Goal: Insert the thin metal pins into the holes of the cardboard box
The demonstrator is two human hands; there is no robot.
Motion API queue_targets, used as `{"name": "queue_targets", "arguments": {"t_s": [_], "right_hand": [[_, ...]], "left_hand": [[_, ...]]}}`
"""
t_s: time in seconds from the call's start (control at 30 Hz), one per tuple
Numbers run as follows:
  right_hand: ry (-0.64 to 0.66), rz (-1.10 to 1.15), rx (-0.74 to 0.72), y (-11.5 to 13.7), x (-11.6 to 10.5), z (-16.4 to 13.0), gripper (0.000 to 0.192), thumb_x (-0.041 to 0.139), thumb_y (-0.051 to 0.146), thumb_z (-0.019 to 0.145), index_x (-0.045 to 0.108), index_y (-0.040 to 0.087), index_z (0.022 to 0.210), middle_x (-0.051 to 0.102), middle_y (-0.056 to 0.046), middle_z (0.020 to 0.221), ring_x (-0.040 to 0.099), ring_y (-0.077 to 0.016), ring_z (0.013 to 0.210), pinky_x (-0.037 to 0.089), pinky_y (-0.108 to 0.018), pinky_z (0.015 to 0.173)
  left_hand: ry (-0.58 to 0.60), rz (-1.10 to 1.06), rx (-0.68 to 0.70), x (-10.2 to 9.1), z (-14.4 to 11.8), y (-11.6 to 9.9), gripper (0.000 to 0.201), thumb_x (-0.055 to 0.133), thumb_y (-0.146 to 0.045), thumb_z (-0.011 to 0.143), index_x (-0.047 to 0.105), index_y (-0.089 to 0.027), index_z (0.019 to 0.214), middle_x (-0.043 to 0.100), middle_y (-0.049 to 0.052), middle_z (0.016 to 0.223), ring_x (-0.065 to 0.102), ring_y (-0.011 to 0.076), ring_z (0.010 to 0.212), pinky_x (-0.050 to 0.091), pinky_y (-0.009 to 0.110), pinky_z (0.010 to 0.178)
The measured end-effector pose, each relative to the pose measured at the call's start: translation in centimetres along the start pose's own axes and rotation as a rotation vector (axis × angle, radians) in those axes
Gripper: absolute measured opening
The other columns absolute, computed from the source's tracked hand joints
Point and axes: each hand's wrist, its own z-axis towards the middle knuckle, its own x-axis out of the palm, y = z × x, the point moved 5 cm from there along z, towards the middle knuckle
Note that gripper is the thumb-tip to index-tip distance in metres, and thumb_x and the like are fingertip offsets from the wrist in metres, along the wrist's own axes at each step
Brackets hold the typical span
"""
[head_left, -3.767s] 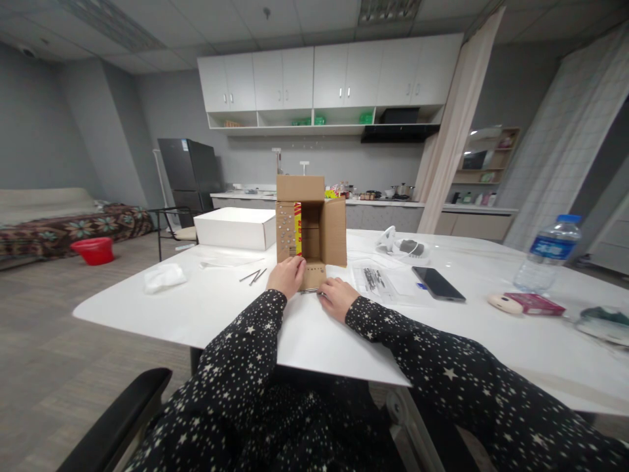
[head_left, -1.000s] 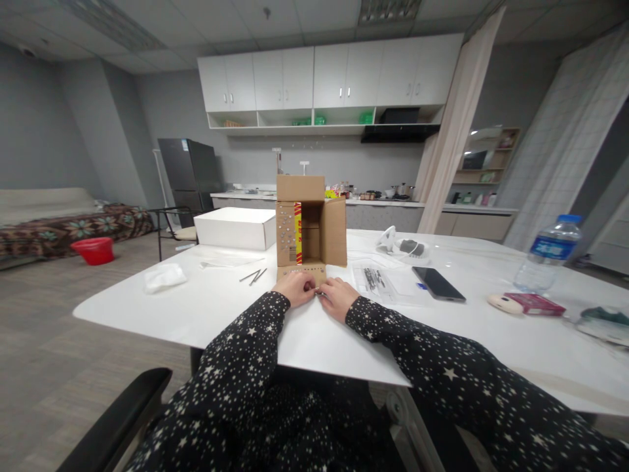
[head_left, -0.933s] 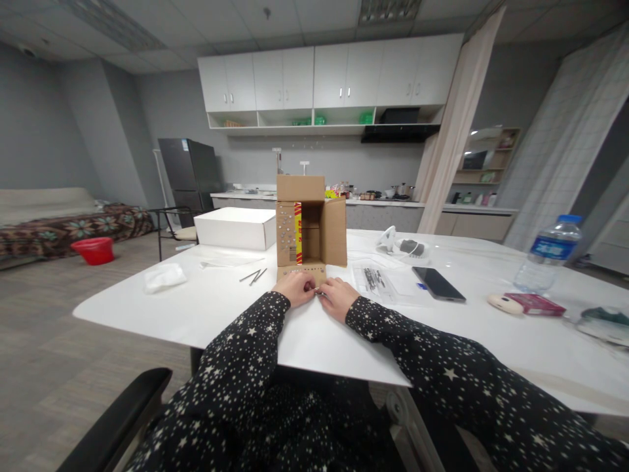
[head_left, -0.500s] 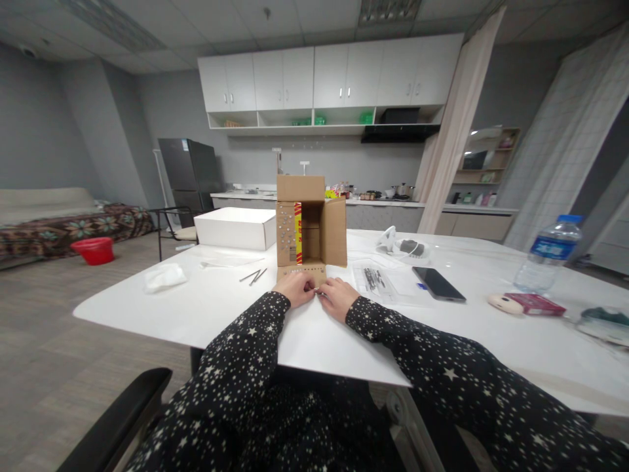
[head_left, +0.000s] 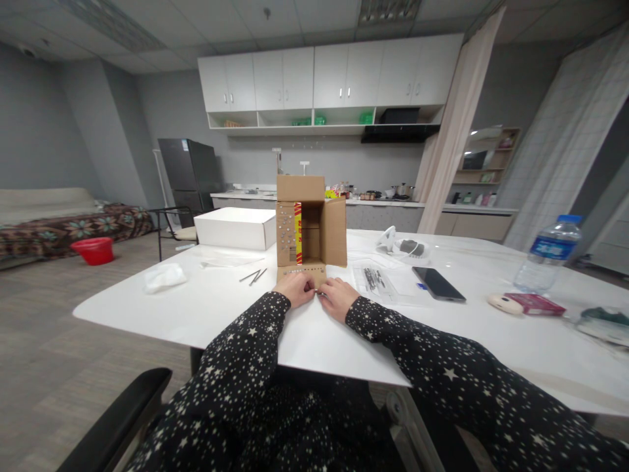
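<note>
My left hand point(head_left: 295, 289) is closed, thumb and fingers pinched at the near flap of an open cardboard box point(head_left: 336, 233). Close beside it, my right hand point(head_left: 337, 298) is also closed in a pinch. A tiny shiny bit shows between the fingertips, too small to name. The box stands with its opening toward me and its flaps spread. Small round pieces dot its left flap, and a row of them runs along the near flap. To the right lies a clear plastic case point(head_left: 376, 280) holding dark slim pieces. Several thin metal tools point(head_left: 256, 276) rest to the left.
A white box point(head_left: 236, 227) stands at the back left, near a crumpled tissue point(head_left: 166, 278). On the right are a phone point(head_left: 439, 284), a water bottle point(head_left: 549, 255), a dark red box point(head_left: 540, 304) and a white corded device point(head_left: 387, 239). The table's front edge point(head_left: 344, 375) runs below my forearms.
Both hands stay at the near flap. My fingertips have shifted only very slightly around the tiny bit; everything else is unmoved.
</note>
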Motion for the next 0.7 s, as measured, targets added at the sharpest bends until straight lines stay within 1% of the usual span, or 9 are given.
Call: {"name": "queue_targets", "arguments": {"t_s": [0.17,0.33,0.43,0.57,0.7], "right_hand": [[0.003,0.006,0.007,-0.01,-0.02,-0.03,0.028,0.041,0.025,0.090,0.063,0.019,0.106,0.058,-0.009,0.103,0.050,-0.0211,0.096,0.037,-0.033,0.084],[-0.017,0.005,-0.005,-0.03,0.04,0.01,0.027,0.042,0.025,0.089,0.063,0.019,0.104,0.058,-0.009,0.102,0.050,-0.0214,0.095,0.038,-0.032,0.081],[-0.023,0.003,-0.012,-0.07,0.22,0.08,0.028,0.041,0.026,0.089,0.063,0.020,0.105,0.058,-0.009,0.102,0.049,-0.0213,0.095,0.038,-0.033,0.082],[-0.026,0.006,-0.015,-0.13,0.34,0.10,0.028,0.041,0.025,0.089,0.061,0.020,0.107,0.058,-0.009,0.103,0.049,-0.0210,0.094,0.037,-0.033,0.082],[-0.027,0.006,-0.010,-0.17,0.32,0.10,0.027,0.042,0.025,0.089,0.061,0.020,0.107,0.058,-0.009,0.105,0.049,-0.0209,0.094,0.037,-0.032,0.081]], "left_hand": [[-0.003,0.018,-0.003,-0.08,-0.07,-0.09,0.013,0.055,-0.027,0.074,0.066,-0.019,0.075,0.067,0.002,0.073,0.060,0.0156,0.068,0.043,0.025,0.063],[-0.003,0.034,0.010,-0.06,-0.08,-0.12,0.015,0.052,-0.026,0.076,0.065,-0.019,0.074,0.066,0.003,0.071,0.060,0.0159,0.069,0.043,0.025,0.063],[-0.007,0.035,-0.006,-0.11,-0.05,-0.14,0.015,0.051,-0.026,0.078,0.064,-0.019,0.075,0.066,0.003,0.073,0.060,0.0160,0.070,0.043,0.025,0.064],[-0.037,0.045,-0.028,-0.38,0.01,-0.36,0.016,0.049,-0.027,0.080,0.062,-0.018,0.076,0.066,0.004,0.077,0.061,0.0168,0.072,0.044,0.026,0.066],[-0.083,0.033,-0.047,-0.68,0.07,-0.39,0.014,0.047,-0.027,0.081,0.058,-0.018,0.080,0.065,0.006,0.085,0.061,0.0185,0.080,0.045,0.028,0.071]]}}
